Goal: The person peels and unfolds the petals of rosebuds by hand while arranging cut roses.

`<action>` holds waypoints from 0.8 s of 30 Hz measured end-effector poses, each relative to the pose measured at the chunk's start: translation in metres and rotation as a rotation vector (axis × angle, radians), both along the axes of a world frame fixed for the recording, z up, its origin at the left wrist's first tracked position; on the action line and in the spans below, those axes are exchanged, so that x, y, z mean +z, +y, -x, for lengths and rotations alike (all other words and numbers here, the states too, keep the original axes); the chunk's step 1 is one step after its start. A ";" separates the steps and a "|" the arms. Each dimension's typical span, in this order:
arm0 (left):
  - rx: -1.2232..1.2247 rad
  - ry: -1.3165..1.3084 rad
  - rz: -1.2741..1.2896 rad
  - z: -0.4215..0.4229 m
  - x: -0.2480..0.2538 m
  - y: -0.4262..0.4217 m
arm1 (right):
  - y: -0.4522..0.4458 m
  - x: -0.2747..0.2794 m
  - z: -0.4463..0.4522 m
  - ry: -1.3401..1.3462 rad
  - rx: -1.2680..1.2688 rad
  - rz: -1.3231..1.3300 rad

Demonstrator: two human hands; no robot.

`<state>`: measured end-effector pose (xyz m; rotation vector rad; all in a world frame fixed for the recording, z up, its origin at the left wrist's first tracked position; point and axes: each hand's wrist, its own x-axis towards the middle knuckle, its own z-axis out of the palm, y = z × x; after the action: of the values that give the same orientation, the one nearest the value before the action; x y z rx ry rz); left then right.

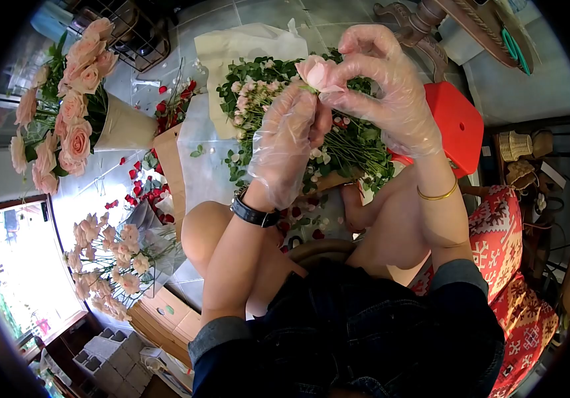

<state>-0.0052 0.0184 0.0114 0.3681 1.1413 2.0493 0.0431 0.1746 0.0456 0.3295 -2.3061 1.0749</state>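
A pale pink rose [317,71] is held up in front of me, over a bunch of small pink roses [253,101] with green leaves. My left hand [286,132], in a clear plastic glove, is closed around the rose just below its bloom; the stem is hidden by the fingers. From the other side my right hand [394,89], gloved the same way, pinches at the outer petals with thumb and fingertips. Beneath both hands, long green stems [358,156] of the bunch fan out towards my knees.
Left stand a vase [126,125] of large pink roses and a bunch of peach flowers [116,255]. Red petals [140,189] litter the tiled floor. A red stool [456,129] is at right, with green-handled scissors [514,50] beyond. Wrapping paper [215,50] lies under the bunch.
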 end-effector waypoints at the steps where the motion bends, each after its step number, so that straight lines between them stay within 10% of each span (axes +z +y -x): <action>1: 0.018 0.015 0.024 0.000 0.001 0.000 | 0.001 0.000 0.000 0.005 -0.015 -0.009; 11: 0.239 0.419 0.187 0.000 -0.017 0.007 | -0.007 -0.005 -0.001 0.072 -0.128 -0.150; 15: 0.167 0.099 0.083 -0.001 -0.002 0.004 | -0.003 0.001 -0.002 0.051 -0.063 -0.135; 18: 0.182 0.002 0.084 0.002 0.004 0.001 | 0.001 -0.003 -0.003 -0.009 0.009 0.435; 24: 0.171 -0.024 0.019 0.004 0.005 -0.002 | 0.008 0.005 -0.005 -0.164 -0.109 0.031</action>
<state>-0.0091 0.0159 0.0161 0.2423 1.2125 2.1825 0.0479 0.1822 0.0505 0.1048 -2.4166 1.1182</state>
